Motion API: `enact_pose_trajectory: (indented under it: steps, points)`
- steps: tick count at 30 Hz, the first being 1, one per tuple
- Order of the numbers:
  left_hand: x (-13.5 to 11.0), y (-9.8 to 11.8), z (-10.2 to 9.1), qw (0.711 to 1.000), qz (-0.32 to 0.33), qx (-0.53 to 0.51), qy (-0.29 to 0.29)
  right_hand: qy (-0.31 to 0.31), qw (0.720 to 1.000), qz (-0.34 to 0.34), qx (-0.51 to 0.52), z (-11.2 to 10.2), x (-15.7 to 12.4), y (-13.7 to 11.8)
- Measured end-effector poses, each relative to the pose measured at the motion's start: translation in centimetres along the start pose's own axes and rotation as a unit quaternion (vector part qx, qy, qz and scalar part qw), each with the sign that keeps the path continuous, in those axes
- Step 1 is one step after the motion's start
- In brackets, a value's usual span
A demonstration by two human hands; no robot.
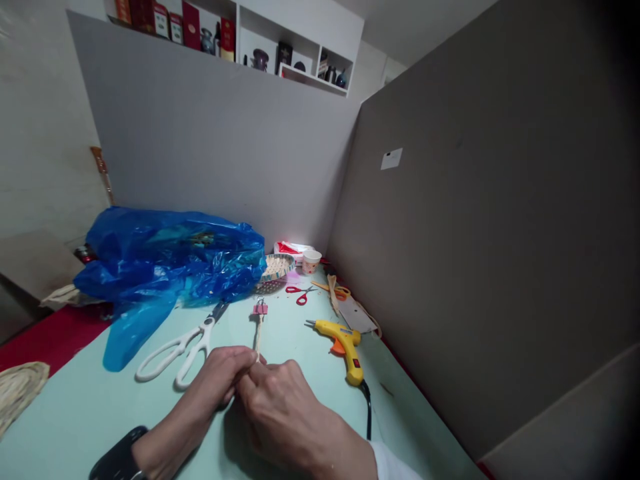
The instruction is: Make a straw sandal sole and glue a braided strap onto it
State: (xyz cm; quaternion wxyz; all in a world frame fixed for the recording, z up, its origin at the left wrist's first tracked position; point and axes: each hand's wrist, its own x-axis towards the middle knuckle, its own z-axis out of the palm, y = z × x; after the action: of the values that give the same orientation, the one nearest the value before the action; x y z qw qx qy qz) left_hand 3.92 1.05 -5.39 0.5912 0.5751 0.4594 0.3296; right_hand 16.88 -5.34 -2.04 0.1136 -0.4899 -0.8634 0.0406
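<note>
A pale braided cord (259, 337) runs from a pink binder clip (261, 309) on the table down into my hands. My left hand (227, 370) is closed, thumb and fingers pinching the cord at its lower end. Pressed up against it, my right hand (280, 400) is closed too, its fingers curled round the same end of the cord. The strands below the pinch are hidden by my fingers. White-handled scissors (193, 347) lie just left of my left hand. To the right of my hands is a yellow glue gun (345, 343) with a black cable.
A blue plastic bag (175, 260) covers the back left, beside a woven basket (277, 267) and a paper cup (311, 261). Small red scissors (301, 293) and orange scissors (340, 291) lie farther back. A grey partition (450, 220) borders the right side. A woven piece (20, 390) sits at far left.
</note>
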Motion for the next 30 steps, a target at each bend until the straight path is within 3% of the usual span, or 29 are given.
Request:
enact_pose_trajectory:
  steps: [3, 7, 9, 16, 22, 30]
  points:
    - [-0.3, 0.6, -0.1, 0.999, -0.009, -0.027, -0.023, 0.011, 0.999, 0.008, 0.048, -0.5, 0.1, 0.5]
    - [-0.2, 0.7, -0.2, 0.998, -0.035, -0.035, -0.043, 0.080, 0.979, 0.132, 0.134, -1.5, 0.7, 2.7]
    - [-0.2, 0.7, -0.3, 0.997, -0.040, -0.034, -0.055, 0.083, 0.966, 0.167, 0.180, -1.3, 1.0, 3.8]
    - [-0.5, 0.8, 0.0, 0.997, -0.012, -0.047, -0.061, 0.003, 0.939, 0.170, 0.298, 0.8, 1.8, 4.4]
    - [-0.9, 1.1, -0.2, 0.998, -0.036, -0.021, -0.048, 0.044, 0.950, 0.177, 0.253, 0.5, 1.6, 3.9]
    - [-0.9, 1.1, -0.6, 0.999, -0.020, 0.012, -0.047, 0.068, 0.957, 0.150, 0.239, 0.1, 1.3, 3.9]
